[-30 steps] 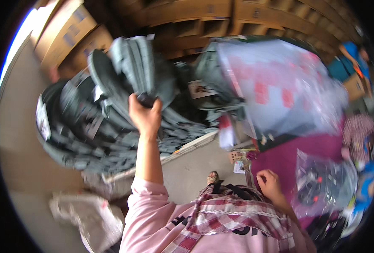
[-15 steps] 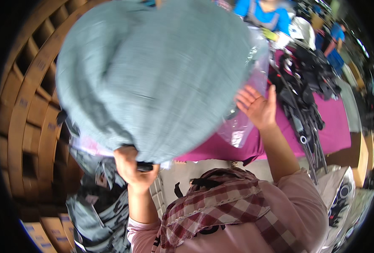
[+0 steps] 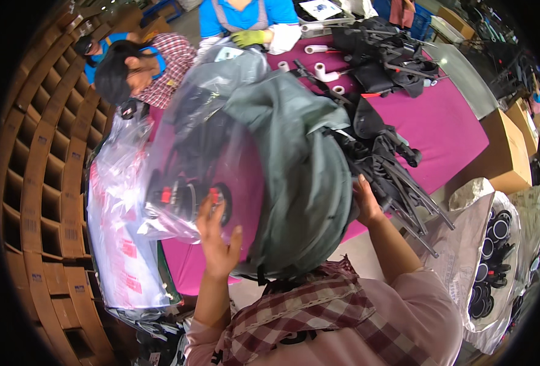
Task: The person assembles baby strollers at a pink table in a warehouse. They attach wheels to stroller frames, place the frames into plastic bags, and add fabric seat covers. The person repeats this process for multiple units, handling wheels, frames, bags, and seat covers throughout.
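A grey-green fabric canopy (image 3: pixel 303 177) is extending between the hands, over the purple surface's (image 3: pixel 444 143) near edge. The left hand (image 3: pixel 219 247) is showing spread fingers beside a clear bag (image 3: pixel 184 149); the right hand (image 3: pixel 369 206) is meeting the rim, grip unclear.

A magenta-covered worktop (image 3: pixel 459 143) filled the middle of a crowded workroom.
Brown open-fronted shelving (image 3: pixel 37 149) lined the left; pale floor (image 3: pixel 367 249) showed by the near edge; a cardboard carton (image 3: pixel 495 149) stood right.
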`<state>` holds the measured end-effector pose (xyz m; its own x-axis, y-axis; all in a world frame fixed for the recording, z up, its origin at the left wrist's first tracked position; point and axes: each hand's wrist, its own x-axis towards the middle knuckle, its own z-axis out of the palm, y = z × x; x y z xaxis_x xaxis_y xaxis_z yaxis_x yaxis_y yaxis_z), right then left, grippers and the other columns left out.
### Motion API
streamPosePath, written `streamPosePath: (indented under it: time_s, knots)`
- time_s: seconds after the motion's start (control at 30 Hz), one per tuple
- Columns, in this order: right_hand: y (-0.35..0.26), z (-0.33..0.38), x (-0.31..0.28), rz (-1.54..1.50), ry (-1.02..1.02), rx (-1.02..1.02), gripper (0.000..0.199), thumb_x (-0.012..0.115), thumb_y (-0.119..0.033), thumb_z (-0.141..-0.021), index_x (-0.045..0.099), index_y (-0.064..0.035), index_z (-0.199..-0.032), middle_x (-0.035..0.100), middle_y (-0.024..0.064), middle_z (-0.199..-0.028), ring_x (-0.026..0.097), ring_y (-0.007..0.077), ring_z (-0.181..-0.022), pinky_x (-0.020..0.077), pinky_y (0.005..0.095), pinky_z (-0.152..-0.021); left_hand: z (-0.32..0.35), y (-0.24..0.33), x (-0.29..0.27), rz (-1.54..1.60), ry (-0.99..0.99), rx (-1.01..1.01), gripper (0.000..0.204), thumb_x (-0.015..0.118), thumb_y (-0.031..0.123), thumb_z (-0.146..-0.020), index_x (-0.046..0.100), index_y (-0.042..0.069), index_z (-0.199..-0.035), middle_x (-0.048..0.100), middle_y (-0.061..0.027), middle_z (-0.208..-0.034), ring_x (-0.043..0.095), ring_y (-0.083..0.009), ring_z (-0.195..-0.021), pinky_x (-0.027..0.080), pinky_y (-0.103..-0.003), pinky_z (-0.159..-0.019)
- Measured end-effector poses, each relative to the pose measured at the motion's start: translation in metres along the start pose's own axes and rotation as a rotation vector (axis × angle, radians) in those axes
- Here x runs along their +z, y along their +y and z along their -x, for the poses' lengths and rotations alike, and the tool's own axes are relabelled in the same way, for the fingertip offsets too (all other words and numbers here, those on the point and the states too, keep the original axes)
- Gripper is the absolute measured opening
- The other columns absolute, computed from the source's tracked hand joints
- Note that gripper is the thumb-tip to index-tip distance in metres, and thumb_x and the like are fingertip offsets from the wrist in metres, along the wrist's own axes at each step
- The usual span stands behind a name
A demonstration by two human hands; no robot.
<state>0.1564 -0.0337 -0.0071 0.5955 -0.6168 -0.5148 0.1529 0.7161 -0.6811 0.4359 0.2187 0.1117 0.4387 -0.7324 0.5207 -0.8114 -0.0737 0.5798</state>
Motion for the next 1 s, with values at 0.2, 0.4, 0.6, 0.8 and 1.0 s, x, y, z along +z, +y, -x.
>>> streamPosePath:
  time_s: [0.2,0.4,0.6,0.8,1.0]
  knots:
    - [-0.018,-0.001,0.020,0.792,-0.111,-0.245,0.115,0.070,-0.067,-0.082,0.020,0.0043,-0.156,0.029,0.0268,-0.159,0.029,0.0365,-0.148,0.0254,0.0443,-0.121,0.118,-0.040,0.125,-0.152,-0.684,-0.183,0.050,0.068,0.031,-0.091,0.058,0.013,-0.136,0.048,-0.0194,-0.145,0.045,-0.0368,-0.136,0.027,-0.057,-0.116]
    - [0.018,-0.023,0.067,0.974,-0.015,-0.341,0.128,0.086,-0.055,-0.070,0.013,0.0017,-0.158,0.031,0.0290,-0.156,0.034,0.0394,-0.145,0.0313,0.0465,-0.117,0.137,-0.052,0.067,-0.217,-0.424,-0.218,0.045,0.070,0.018,-0.086,0.060,0.011,-0.129,0.053,-0.0158,-0.138,0.048,-0.0339,-0.131,0.029,-0.055,-0.115]
    - [0.120,-0.075,0.140,1.410,0.246,-0.344,0.109,0.089,-0.038,-0.065,0.030,-0.0134,-0.154,0.041,0.0251,-0.144,0.042,0.0423,-0.135,0.0400,0.0515,-0.109,0.210,-0.066,0.008,-0.258,-0.232,-0.492,0.055,0.072,0.019,-0.086,0.054,0.011,-0.137,0.043,-0.0196,-0.146,0.042,-0.0398,-0.134,0.028,-0.053,-0.114]
    - [0.165,-0.100,0.095,1.112,0.708,-0.335,0.077,0.074,-0.018,-0.072,0.046,-0.0019,-0.141,0.053,0.0212,-0.136,0.052,0.0378,-0.123,0.0447,0.0465,-0.103,0.332,-0.124,0.020,0.485,0.194,-1.397,0.069,0.073,0.037,-0.090,0.042,0.004,-0.142,0.048,-0.0237,-0.137,0.050,-0.0358,-0.125,0.047,-0.049,-0.097]
    - [0.156,-0.055,0.076,1.055,0.515,-0.191,0.041,0.064,-0.012,-0.071,0.067,0.0062,-0.107,0.069,0.0148,-0.089,0.064,0.0233,-0.082,0.0504,0.0365,-0.072,0.300,-0.134,0.015,1.284,0.187,-1.672,0.063,0.068,0.050,-0.093,0.049,0.005,-0.133,0.059,-0.0111,-0.123,0.059,-0.0278,-0.114,0.053,-0.045,-0.090]
